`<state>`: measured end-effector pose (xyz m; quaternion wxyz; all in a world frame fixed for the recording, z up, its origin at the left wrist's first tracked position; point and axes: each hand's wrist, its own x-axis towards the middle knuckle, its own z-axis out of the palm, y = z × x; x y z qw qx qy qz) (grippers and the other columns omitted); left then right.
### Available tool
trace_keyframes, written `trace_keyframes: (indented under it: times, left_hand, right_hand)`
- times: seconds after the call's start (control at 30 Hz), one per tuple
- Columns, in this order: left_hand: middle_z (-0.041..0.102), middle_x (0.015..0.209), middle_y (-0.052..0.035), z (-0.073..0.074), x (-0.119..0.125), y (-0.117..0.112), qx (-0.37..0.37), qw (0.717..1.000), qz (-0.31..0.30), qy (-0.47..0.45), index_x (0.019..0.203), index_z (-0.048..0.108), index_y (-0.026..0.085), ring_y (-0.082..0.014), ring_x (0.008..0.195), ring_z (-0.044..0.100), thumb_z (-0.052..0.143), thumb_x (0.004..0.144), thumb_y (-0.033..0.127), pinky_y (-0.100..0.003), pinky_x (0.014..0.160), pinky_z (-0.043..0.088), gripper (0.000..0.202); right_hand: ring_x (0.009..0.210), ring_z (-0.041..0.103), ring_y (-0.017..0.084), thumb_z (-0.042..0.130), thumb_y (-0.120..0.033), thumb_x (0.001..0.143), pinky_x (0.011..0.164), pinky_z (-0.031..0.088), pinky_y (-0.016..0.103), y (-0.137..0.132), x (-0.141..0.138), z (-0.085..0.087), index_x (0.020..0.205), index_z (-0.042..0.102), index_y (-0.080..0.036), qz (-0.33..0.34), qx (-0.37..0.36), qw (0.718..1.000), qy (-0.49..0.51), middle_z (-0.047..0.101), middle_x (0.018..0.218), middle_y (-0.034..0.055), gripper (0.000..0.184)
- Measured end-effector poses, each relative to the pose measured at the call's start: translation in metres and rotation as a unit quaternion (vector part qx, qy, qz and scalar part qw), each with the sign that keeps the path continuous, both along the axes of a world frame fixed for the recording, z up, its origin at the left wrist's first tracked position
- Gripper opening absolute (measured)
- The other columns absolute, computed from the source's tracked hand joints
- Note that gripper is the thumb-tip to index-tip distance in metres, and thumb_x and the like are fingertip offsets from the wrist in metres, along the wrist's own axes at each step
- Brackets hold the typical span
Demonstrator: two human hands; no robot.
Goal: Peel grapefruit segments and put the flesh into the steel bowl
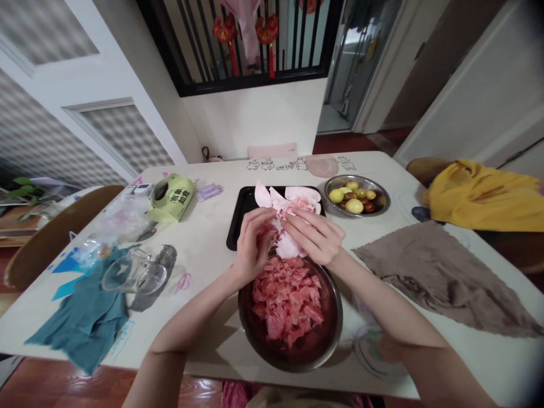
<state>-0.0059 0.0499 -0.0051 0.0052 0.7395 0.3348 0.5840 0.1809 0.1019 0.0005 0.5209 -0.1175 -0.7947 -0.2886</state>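
My left hand and my right hand are closed together on a pomelo segment, pale membrane outside and pink flesh within, held just above the far rim of a metal bowl. The bowl is full of torn pink pomelo flesh. Behind the hands lies a black tray with pale peel and membrane pieces piled on it.
A small metal bowl of green and red fruits stands at the back right. A brown cloth lies right, a yellow cloth on a chair. A glass jug, teal cloth, and green tissue box sit left.
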Motion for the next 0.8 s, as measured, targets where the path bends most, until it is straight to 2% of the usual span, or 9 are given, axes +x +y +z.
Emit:
trace_keyframes:
  times: [0.1, 0.23, 0.37, 0.53, 0.6, 0.7, 0.8]
  left_hand:
    - [0.060, 0.127, -0.0116, 0.001, -0.002, 0.001, 0.000, 1.000, -0.024, -0.001, 0.138, 0.052, 0.021, -0.0220, 0.123, 0.057, 0.051, 0.098, 0.009, -0.041, 0.105, 0.052, 0.041]
    - [0.061, 0.126, -0.0117, 0.006, -0.004, 0.001, -0.031, 0.998, -0.052, 0.011, 0.137, 0.052, 0.021, -0.0230, 0.123, 0.057, 0.051, 0.100, 0.013, -0.042, 0.104, 0.052, 0.038]
    - [0.061, 0.124, -0.0117, 0.010, -0.005, 0.002, -0.039, 0.997, -0.067, 0.017, 0.136, 0.053, 0.021, -0.0229, 0.120, 0.058, 0.053, 0.100, 0.013, -0.042, 0.102, 0.053, 0.037]
    - [0.062, 0.126, -0.0117, 0.007, -0.006, 0.005, -0.014, 0.996, -0.075, 0.045, 0.138, 0.053, 0.019, -0.0214, 0.122, 0.059, 0.054, 0.097, 0.007, -0.040, 0.104, 0.053, 0.043]
    - [0.062, 0.129, -0.0119, 0.005, -0.008, 0.007, -0.004, 0.995, -0.078, 0.065, 0.140, 0.053, 0.019, -0.0216, 0.124, 0.058, 0.052, 0.098, 0.006, -0.040, 0.106, 0.052, 0.044]
    - [0.062, 0.129, -0.0120, 0.003, -0.010, 0.010, -0.012, 0.995, -0.076, 0.065, 0.141, 0.052, 0.022, -0.0224, 0.124, 0.059, 0.050, 0.100, 0.009, -0.041, 0.105, 0.052, 0.043]
    - [0.061, 0.130, -0.0123, 0.002, -0.012, 0.013, -0.040, 0.996, -0.072, 0.028, 0.141, 0.052, 0.024, -0.0235, 0.125, 0.058, 0.051, 0.101, 0.016, -0.042, 0.106, 0.051, 0.040]
  right_hand:
    - [0.117, 0.072, 0.024, 0.066, -0.011, 0.092, 0.094, 0.065, 0.033, 0.001, -0.002, 0.001, 0.120, 0.072, -0.012, 0.021, -0.006, 1.000, -0.010, 0.077, 0.117, 0.0112, 0.028]
    - [0.118, 0.072, 0.022, 0.058, -0.011, 0.096, 0.098, 0.064, 0.033, -0.002, -0.001, -0.003, 0.128, 0.069, -0.015, 0.040, -0.040, 0.998, -0.005, 0.077, 0.118, 0.0095, 0.034]
    - [0.116, 0.072, 0.021, 0.059, -0.012, 0.097, 0.100, 0.063, 0.032, -0.005, 0.006, -0.002, 0.128, 0.069, -0.017, 0.019, -0.054, 0.998, -0.014, 0.077, 0.119, 0.0084, 0.033]
    - [0.112, 0.074, 0.021, 0.055, -0.014, 0.099, 0.099, 0.063, 0.034, -0.003, 0.011, 0.004, 0.126, 0.070, -0.018, 0.004, -0.050, 0.999, -0.018, 0.078, 0.116, 0.0066, 0.031]
    - [0.110, 0.075, 0.020, 0.052, -0.015, 0.100, 0.097, 0.063, 0.033, 0.000, 0.012, 0.006, 0.127, 0.070, -0.019, -0.004, -0.050, 0.999, 0.014, 0.078, 0.114, 0.0060, 0.032]
    - [0.101, 0.077, 0.020, 0.053, -0.015, 0.098, 0.090, 0.063, 0.031, 0.009, 0.015, 0.010, 0.126, 0.071, -0.020, -0.028, -0.049, 0.991, 0.123, 0.080, 0.107, 0.0055, 0.034]
    - [0.091, 0.078, 0.020, 0.057, -0.013, 0.094, 0.079, 0.059, 0.030, 0.021, 0.019, 0.011, 0.118, 0.075, -0.021, -0.046, -0.093, 0.978, 0.181, 0.081, 0.098, 0.0054, 0.031]
